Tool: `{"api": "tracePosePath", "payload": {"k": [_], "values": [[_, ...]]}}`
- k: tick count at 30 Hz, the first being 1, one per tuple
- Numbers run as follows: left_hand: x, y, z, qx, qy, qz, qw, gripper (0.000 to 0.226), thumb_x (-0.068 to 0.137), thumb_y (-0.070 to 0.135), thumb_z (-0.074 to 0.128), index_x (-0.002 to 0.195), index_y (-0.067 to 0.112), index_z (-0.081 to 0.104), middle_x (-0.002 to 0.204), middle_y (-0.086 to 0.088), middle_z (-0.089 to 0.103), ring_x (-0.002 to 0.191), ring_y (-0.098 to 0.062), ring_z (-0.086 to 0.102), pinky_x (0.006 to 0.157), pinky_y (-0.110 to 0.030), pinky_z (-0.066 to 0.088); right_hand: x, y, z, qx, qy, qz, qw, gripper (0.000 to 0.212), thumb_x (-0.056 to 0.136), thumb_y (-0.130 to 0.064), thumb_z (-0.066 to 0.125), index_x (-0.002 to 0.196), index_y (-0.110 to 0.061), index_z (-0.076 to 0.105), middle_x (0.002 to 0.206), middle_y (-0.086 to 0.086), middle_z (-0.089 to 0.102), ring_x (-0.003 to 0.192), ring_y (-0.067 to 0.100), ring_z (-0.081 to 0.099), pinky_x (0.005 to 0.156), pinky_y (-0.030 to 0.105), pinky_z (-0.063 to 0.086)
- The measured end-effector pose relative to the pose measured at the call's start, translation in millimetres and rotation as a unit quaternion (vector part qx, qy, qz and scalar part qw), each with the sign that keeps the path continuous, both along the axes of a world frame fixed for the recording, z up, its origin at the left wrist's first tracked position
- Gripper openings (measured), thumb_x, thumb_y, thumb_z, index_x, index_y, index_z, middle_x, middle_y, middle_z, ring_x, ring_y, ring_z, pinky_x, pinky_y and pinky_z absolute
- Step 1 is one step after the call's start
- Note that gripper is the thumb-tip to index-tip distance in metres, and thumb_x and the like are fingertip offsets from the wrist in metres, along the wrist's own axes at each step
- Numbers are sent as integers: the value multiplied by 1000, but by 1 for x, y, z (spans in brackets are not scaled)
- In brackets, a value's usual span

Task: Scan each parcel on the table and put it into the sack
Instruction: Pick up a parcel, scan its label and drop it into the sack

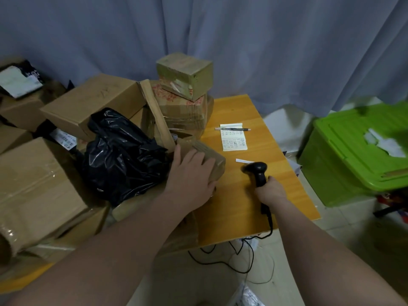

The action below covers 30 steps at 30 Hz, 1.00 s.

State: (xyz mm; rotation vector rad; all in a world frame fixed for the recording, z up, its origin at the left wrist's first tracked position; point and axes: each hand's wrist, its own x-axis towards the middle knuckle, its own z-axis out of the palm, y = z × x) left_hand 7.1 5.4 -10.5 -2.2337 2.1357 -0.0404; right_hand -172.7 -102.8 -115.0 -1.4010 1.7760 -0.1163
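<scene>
Right of the black bag (123, 155), small parcel (218, 161): cardboard box on the table (254, 206), just beside the bag.
Left hand (189, 175): on the small parcel, fingers curled over its top, holding it.
Right hand (270, 188): further right of the bag, fingers wrapped round the scanner (257, 171) handle.
Notepad (234, 142): right of the bag, behind the parcel.

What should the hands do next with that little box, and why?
Probably lift the small box off the pile and turn it so a label faces the scanner. The left hand grips it, the right hand holds the scanner close by, and no label shows yet.
</scene>
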Motion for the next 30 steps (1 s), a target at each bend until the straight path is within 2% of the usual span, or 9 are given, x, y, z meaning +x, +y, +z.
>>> {"api": "tracePosePath", "payload": {"k": [3, 5, 6, 11, 14, 16, 20, 25, 30], "values": [[3, 2, 3, -5, 26, -2, 1000, 43, 97, 45, 44, 136, 27, 44, 138, 3, 43, 137, -18, 29, 117, -49, -7, -3, 4, 3, 91, -114, -65, 987, 9, 81, -2, 54, 90, -5, 54, 79, 12, 51, 74, 28, 50, 66, 35, 41], [6, 4, 5, -6, 43, -4, 999, 43, 97, 42, 45, 137, 26, 45, 137, 3, 44, 136, -17, 30, 117, -47, -8, -3, 10, 8, 132, -176, -85, 972, 7, 76, 5, 50, 76, -2, 52, 66, 13, 49, 62, 26, 46, 62, 34, 40], [8, 5, 7, -6, 51, -6, 999, 43, 97, 40, 45, 137, 26, 46, 136, 3, 45, 136, -17, 30, 118, -46, -7, -2, 12, 12, 138, -203, -89, 965, 9, 76, 7, 48, 75, -2, 51, 62, 13, 47, 58, 25, 45, 59, 33, 39], [18, 13, 26, -40, 73, -11, 996, 33, 95, 28, 48, 126, 19, 56, 126, 3, 52, 124, -15, 42, 120, -39, 16, 13, 18, 43, 100, -319, -130, 933, 16, 84, 2, 54, 93, -12, 51, 64, 10, 46, 55, 22, 45, 54, 31, 40], [25, 24, 37, -82, 93, 14, 992, 27, 98, 23, 44, 120, 17, 58, 117, 2, 55, 112, -15, 49, 107, -31, 39, 22, 24, 71, 51, -379, -131, 915, 14, 87, -5, 60, 97, -14, 55, 66, 7, 47, 55, 19, 45, 52, 31, 41], [28, 32, 46, -116, 101, 20, 988, 25, 99, 21, 42, 117, 19, 59, 111, 3, 56, 108, -15, 51, 99, -28, 45, 28, 28, 92, 28, -407, -107, 907, 16, 88, -8, 62, 103, -12, 59, 66, 4, 50, 53, 17, 46, 51, 29, 40], [38, 48, 67, -159, 108, 46, 980, 26, 99, 20, 41, 117, 21, 60, 111, 4, 57, 108, -15, 50, 92, -24, 44, 43, 41, 133, 15, -444, -31, 895, 15, 89, -14, 64, 104, -14, 64, 63, 1, 53, 51, 15, 46, 50, 27, 38], [66, 70, 87, -189, 84, 117, 971, 33, 98, 21, 44, 129, 20, 57, 124, 2, 56, 114, -18, 49, 98, -30, 41, 74, 64, 176, 25, -459, 60, 886, 15, 88, -14, 66, 103, -12, 69, 64, 2, 55, 53, 12, 50, 51, 24, 42], [100, 103, 95, -265, 49, 183, 945, 27, 83, 16, 66, 110, 16, 70, 106, -3, 65, 97, -29, 58, 84, -40, 45, 113, 91, 205, 50, -464, 135, 874, 18, 88, -12, 66, 106, -10, 69, 63, 1, 56, 53, 12, 51, 51, 22, 42]]}}
